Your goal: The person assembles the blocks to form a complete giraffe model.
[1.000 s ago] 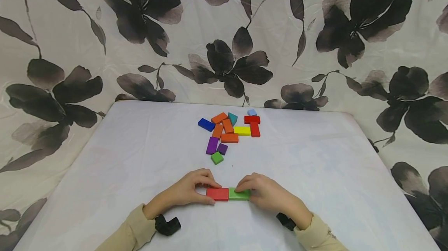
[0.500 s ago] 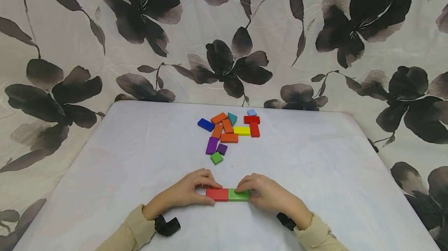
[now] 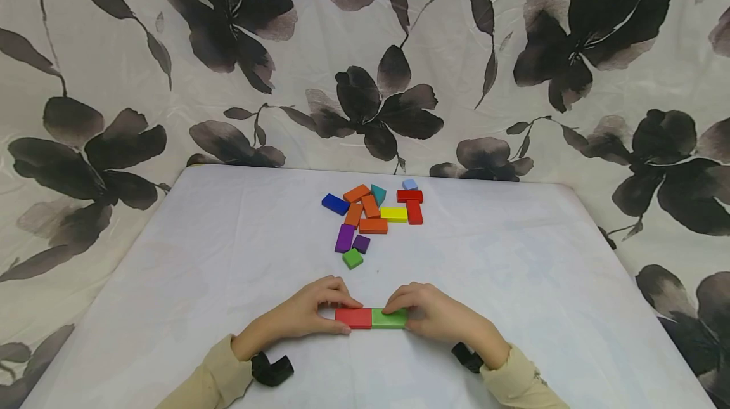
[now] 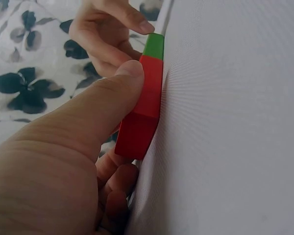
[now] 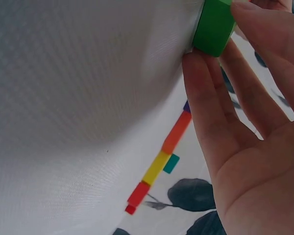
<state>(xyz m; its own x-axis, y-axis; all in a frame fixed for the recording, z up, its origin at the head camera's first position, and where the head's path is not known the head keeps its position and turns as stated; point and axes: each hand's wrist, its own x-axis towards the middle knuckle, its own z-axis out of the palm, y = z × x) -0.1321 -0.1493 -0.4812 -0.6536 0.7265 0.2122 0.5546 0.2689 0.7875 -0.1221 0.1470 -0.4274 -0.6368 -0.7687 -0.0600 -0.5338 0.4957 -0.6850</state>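
A red block (image 3: 353, 318) and a green block (image 3: 389, 318) lie flat end to end on the white table near its front, their ends meeting. My left hand (image 3: 316, 306) grips the red block from the left, thumb along its near side and fingers at its far side. In the left wrist view the thumb presses the side of the red block (image 4: 146, 93). My right hand (image 3: 436, 312) holds the green block at its right end, one fingertip on top. The right wrist view shows fingers bent around the end of the green block (image 5: 214, 27).
Farther back lies a loose group of blocks: several orange blocks (image 3: 373, 226), a yellow block (image 3: 394, 214), red ones (image 3: 414, 212), a blue block (image 3: 335, 204), purple ones (image 3: 345, 238) and a small green block (image 3: 353, 259). A floral cloth (image 3: 365, 35) hangs behind the table (image 3: 171, 269).
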